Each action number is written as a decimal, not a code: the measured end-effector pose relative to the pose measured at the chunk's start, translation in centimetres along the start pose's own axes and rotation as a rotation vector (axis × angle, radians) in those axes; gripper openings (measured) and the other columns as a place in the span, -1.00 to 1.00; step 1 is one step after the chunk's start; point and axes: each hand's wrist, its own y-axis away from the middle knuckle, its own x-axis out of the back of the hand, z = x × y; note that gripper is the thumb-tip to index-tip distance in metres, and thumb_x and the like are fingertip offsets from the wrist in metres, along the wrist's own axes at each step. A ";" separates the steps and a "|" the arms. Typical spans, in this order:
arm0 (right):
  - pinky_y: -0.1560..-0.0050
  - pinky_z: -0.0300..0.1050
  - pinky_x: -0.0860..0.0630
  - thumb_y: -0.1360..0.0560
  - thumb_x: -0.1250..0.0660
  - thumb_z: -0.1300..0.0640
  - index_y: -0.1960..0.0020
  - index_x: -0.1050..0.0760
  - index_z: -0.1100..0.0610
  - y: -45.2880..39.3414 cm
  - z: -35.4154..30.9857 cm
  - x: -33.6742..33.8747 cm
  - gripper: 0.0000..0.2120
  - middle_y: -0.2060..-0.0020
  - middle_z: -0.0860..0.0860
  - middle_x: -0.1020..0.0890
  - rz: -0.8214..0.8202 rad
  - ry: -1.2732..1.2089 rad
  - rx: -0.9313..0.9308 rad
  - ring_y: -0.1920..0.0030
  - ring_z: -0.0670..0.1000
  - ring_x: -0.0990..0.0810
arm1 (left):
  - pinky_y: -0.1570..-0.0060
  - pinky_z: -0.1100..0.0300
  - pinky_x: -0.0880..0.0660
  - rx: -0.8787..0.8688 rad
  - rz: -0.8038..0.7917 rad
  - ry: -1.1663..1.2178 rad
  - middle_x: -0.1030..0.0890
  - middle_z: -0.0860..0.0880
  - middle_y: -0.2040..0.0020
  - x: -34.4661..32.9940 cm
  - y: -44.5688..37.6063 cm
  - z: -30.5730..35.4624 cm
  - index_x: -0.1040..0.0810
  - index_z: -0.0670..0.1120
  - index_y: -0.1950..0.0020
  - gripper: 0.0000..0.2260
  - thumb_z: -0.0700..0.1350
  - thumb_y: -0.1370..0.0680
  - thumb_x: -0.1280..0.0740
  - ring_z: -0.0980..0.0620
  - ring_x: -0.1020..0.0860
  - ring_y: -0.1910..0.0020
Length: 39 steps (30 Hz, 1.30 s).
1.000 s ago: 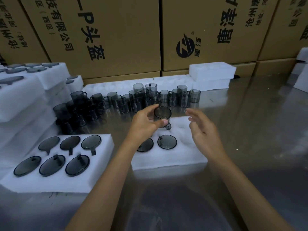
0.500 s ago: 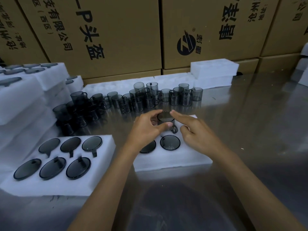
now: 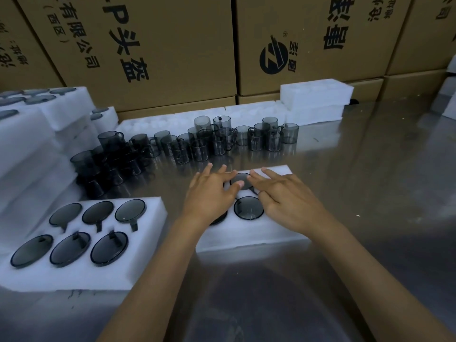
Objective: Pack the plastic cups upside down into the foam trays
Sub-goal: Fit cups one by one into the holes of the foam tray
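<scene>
A white foam tray lies in the middle of the steel table. An upside-down smoky plastic cup sits in a slot of its far row, its flat base showing. My left hand and my right hand press on that cup's base with straight fingers from either side. Another inverted cup fills the near-row slot between my hands. A third is mostly hidden under my left hand. Several loose cups stand in a cluster behind the tray.
A full foam tray with several inverted cups lies at the front left. Stacked packed trays rise at the far left. Empty foam trays line the back. Cardboard boxes wall off the rear.
The cup held above the tray by my left hand has gone down into the far-row slot. My right hand came in, and both hands now press flat on its base.
</scene>
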 end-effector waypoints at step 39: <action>0.06 -0.50 -0.39 -0.58 -0.24 0.35 -0.28 -0.50 0.11 -0.6 4.4 -0.3 -0.68 -0.04 -0.02 -0.67 0.700 -1.028 -0.363 0.03 -0.32 -0.58 | -0.02 0.11 -0.39 -0.330 0.312 -0.069 -0.48 0.09 -0.01 3.2 -7.4 2.2 -0.58 -0.06 -0.04 -0.84 -0.13 -0.50 -0.48 0.03 -0.44 -0.06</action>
